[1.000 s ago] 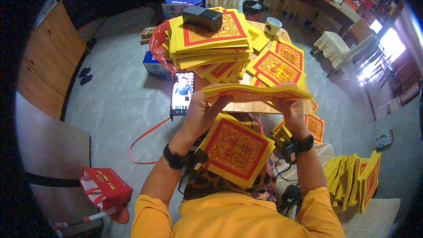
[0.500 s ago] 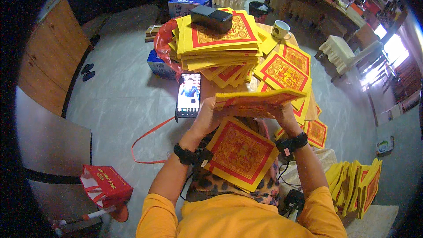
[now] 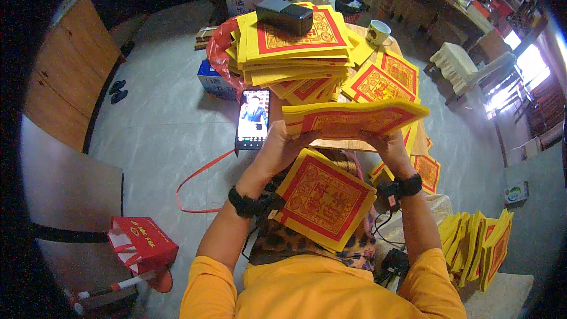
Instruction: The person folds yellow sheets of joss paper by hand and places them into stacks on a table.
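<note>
Between my two hands is a stack of yellow paper sheets [image 3: 354,119] with red printing, held up on edge over the near side of the table. My left hand [image 3: 284,142] grips its lower left, and my right hand [image 3: 387,145] its lower right; the fingers are partly hidden behind the paper. On my lap lies another yellow sheet [image 3: 326,199] with a red-framed print, turned at a slant. Beyond the held stack, a tall pile of the same sheets [image 3: 295,62] rises from the table, a black box-shaped object [image 3: 284,16] resting on top. Loose sheets [image 3: 381,82] spread at its right.
A lit phone [image 3: 253,119] stands left of my hands. A mug [image 3: 378,33] sits at the table's far right. Folded yellow bundles [image 3: 475,245] stand at my lower right, and a red bag [image 3: 143,245] lies lower left. Blue boxes [image 3: 217,80] are on the floor.
Both hands have shifted the held stack slightly up and to the right, and its sheets now fan wider at the right end. The sheet on my lap has moved a little upward.
</note>
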`<action>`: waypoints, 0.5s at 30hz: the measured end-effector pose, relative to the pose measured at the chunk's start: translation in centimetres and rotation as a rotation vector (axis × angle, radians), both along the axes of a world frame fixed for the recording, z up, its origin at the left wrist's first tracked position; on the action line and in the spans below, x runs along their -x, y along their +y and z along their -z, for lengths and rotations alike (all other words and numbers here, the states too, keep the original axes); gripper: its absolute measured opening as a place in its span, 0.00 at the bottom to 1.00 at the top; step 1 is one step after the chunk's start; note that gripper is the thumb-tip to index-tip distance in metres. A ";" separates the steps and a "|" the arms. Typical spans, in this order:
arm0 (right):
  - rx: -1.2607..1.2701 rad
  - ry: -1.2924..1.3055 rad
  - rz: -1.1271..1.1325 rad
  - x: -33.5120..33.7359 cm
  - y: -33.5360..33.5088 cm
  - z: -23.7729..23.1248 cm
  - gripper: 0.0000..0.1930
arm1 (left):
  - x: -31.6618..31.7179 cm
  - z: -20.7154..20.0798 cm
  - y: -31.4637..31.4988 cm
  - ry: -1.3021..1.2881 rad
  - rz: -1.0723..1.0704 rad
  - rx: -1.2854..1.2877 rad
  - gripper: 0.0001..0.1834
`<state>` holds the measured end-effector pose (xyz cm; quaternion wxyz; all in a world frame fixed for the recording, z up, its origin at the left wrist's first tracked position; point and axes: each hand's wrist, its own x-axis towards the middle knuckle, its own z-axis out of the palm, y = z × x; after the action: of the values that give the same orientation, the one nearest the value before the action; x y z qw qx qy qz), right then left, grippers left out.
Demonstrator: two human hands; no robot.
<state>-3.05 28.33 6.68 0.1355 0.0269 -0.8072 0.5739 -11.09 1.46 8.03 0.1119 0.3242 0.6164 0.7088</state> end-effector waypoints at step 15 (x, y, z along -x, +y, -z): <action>0.241 -0.200 -0.086 -6.4 -2.7 -5.5 0.19 | -4.6 -2.2 -1.6 -0.151 0.194 -0.024 0.15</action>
<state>3.33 25.61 12.17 0.0320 -0.0123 -0.7400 0.6718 -6.49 -0.14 10.26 0.2221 0.3294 0.5633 0.7245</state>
